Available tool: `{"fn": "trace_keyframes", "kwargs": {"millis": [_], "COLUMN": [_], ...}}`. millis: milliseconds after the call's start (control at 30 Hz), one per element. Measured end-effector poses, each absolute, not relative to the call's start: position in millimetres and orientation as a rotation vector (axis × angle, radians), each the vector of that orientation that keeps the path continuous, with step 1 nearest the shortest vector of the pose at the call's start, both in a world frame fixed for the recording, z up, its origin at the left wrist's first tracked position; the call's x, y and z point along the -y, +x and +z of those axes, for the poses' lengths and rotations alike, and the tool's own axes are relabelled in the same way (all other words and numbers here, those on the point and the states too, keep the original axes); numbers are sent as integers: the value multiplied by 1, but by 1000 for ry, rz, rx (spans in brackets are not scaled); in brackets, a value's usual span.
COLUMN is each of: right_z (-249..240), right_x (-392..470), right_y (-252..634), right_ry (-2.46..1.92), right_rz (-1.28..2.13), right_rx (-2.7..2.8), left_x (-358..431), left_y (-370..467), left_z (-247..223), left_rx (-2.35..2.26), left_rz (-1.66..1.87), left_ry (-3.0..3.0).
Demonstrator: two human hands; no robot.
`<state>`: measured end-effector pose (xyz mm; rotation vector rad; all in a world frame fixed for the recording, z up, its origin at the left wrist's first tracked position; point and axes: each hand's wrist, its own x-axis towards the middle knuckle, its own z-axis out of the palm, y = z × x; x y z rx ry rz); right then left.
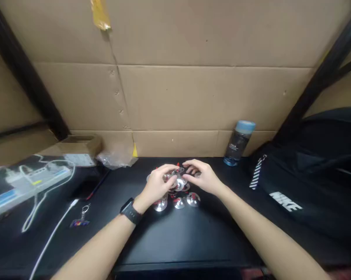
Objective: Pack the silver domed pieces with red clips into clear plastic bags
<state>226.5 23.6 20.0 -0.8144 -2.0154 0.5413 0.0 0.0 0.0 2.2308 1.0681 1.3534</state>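
Note:
Several clear suction cups (193,199) with red parts are gathered in a heap on the black table (175,237). My left hand (159,182) curls around a clear cup at the heap's left side, its thumb and fingers bent about it. From the other side my right hand (204,177) reaches in, thumb and forefinger apart near the upper cups. Between the two hands a shiny clear cup (179,184) shows. Fingers and overlapping cups hide part of the heap, and the picture is slightly blurred there.
A blue-capped bottle (239,143) and a black bag (298,186) stand to the right. On the left lie a power strip (32,182), white cable (54,237), phone (86,189), keychain (80,221), plastic bag (117,158) and cardboard box (79,144). A cardboard wall (175,97) closes the back.

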Motion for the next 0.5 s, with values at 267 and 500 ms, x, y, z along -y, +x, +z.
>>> {"fn": "trace_keyframes", "kwargs": {"millis": [267,500], "right_z": [21,20], "right_x": [-7,-4], "right_y": [214,209], "right_ry": [-905,-942], "right_rz": [602,659], "right_rx": [1950,1874], "left_x": [4,4], "left_y": [8,7], "left_z": [-11,-9], "left_rx": [-1088,-1230], "left_rz": [1584,1754], "left_ry": [2291,2759]}}
